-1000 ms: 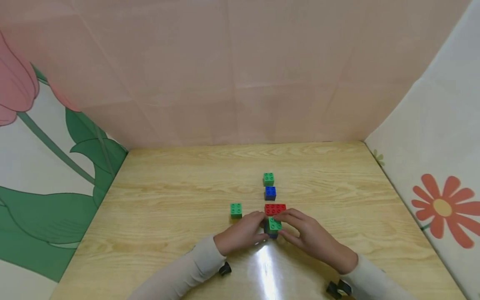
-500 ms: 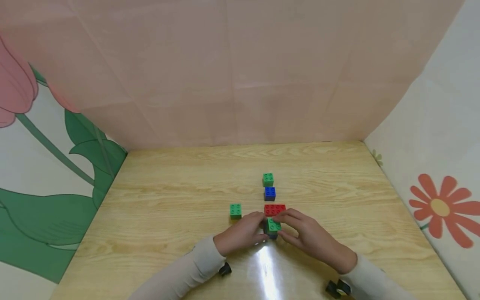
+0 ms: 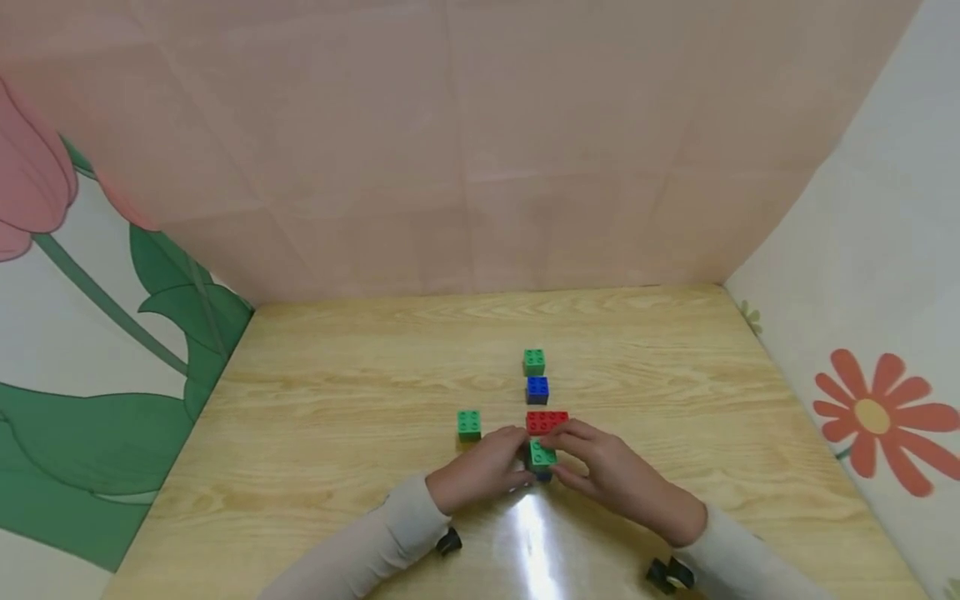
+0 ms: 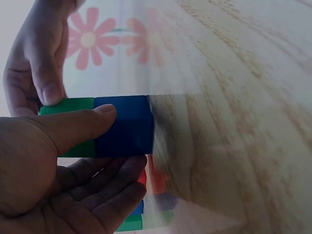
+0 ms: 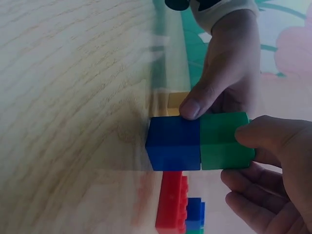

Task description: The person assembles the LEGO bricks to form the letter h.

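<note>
A green brick (image 5: 224, 141) sits flush on top of a blue brick (image 5: 175, 144), forming a short upright stack on the table. My left hand (image 3: 486, 468) grips the blue brick; in the left wrist view its thumb (image 4: 95, 124) lies across the blue side and the other fingers are behind. From the other side, my right hand (image 3: 611, 471) pinches the green brick between thumb and fingers. Just beyond the stack lies a longer red brick (image 3: 547, 422), near the right fingertips in the head view.
Behind the red brick stand another blue brick (image 3: 537, 389) and another green brick (image 3: 534, 361) in a line. One more green brick (image 3: 468, 424) is left of the left hand. The wooden table (image 3: 337, 375) meets a pink wall (image 3: 465, 208) at the back.
The green brick in my right hand has shifted very slightly left. Both hands keep the same grip, and the head view has moved a little.
</note>
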The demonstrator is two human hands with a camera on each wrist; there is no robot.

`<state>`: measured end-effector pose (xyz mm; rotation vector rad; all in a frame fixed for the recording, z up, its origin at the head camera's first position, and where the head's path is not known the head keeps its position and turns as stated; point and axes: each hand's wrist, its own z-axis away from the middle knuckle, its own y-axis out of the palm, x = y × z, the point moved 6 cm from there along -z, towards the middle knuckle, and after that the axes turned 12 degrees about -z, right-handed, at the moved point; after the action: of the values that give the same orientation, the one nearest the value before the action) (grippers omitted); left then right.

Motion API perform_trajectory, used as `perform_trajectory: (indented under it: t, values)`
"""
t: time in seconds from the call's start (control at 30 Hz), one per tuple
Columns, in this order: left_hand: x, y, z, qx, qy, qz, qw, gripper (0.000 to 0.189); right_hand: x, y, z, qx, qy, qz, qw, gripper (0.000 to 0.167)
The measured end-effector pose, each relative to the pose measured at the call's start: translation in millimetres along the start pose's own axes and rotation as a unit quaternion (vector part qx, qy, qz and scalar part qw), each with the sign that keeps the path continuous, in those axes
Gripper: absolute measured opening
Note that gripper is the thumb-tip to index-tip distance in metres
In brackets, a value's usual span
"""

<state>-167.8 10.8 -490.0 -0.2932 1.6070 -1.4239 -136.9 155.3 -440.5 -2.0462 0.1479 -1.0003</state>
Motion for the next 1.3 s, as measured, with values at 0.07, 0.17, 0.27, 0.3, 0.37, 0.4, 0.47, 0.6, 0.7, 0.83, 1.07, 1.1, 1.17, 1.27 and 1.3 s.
perform_trajectory:
  t: [0.07,0.17,0.27,0.3,0.37,0.4,0.47,0.6,0.7,0.83,1.07,1.1,1.17,1.27,1.3]
  values:
    - [0.2,0.8,-0.8,0.0,0.004,-0.002,1.0,0.04,0,0,-1.3,0.006,0.006,0.002,1.0,0.032]
    - [0.1,1.0,-3.0,-0.004,0.011,-0.005,0.9999,0.04,0,-2,-2.8,0.003,0.006,0.006,1.0,0.032]
    - [0.7,1.0,-4.5,-0.007,0.012,-0.005,0.9999,0.041,-2,-3,-3.4,0.001,0.009,0.0,1.0,0.033]
    - [1.1,1.5,-4.6,-0.006,0.009,-0.005,0.9999,0.042,-3,-2,-3.3,0.003,0.011,-0.005,0.9999,0.033]
    - [2.0,2.7,-4.6,-0.003,0.005,-0.006,1.0,0.043,-6,-1,-2.4,0.006,0.02,-0.014,0.9997,0.033]
    - [2.3,3.4,-4.6,0.0,0.003,-0.005,1.0,0.042,-7,0,-1.7,0.007,0.023,-0.018,0.9995,0.033]
    - [2.6,4.7,-5.0,0.002,0.003,-0.003,1.0,0.04,-8,1,-0.1,0.004,0.025,-0.02,0.9995,0.034]
    - [2.8,5.9,-5.0,0.001,0.002,0.0,1.0,0.04,-9,4,2.1,-0.005,0.012,-0.008,0.9999,0.033]
    - [2.8,8.2,-3.8,0.006,0.0,0.003,1.0,0.043,-9,7,3.8,-0.002,0.013,-0.004,0.9999,0.032]
    - [2.3,12.0,-3.0,0.012,0.004,-0.001,0.9999,0.042,-9,9,6.8,-0.001,0.016,-0.005,0.9999,0.032]
    - [0.0,7.7,-3.3,0.005,0.008,-0.009,0.9999,0.039,-7,7,5.9,-0.007,-0.007,0.014,0.9999,0.033]
    - [-0.2,6.5,-3.3,0.003,0.009,-0.011,0.9999,0.04,-6,6,5.0,-0.004,-0.007,0.017,0.9998,0.033]
    - [-0.7,4.0,-2.2,-0.001,0.008,-0.017,0.9998,0.043,-6,6,3.0,0.003,-0.007,0.024,0.9997,0.033]
    - [-2.0,-1.3,-0.4,-0.002,0.006,-0.021,0.9998,0.046,-4,6,-0.7,0.01,-0.015,0.037,0.9992,0.032]
    - [-2.6,-3.7,0.5,-0.003,0.004,-0.023,0.9997,0.047,-3,6,-1.9,0.013,-0.017,0.042,0.9989,0.031]
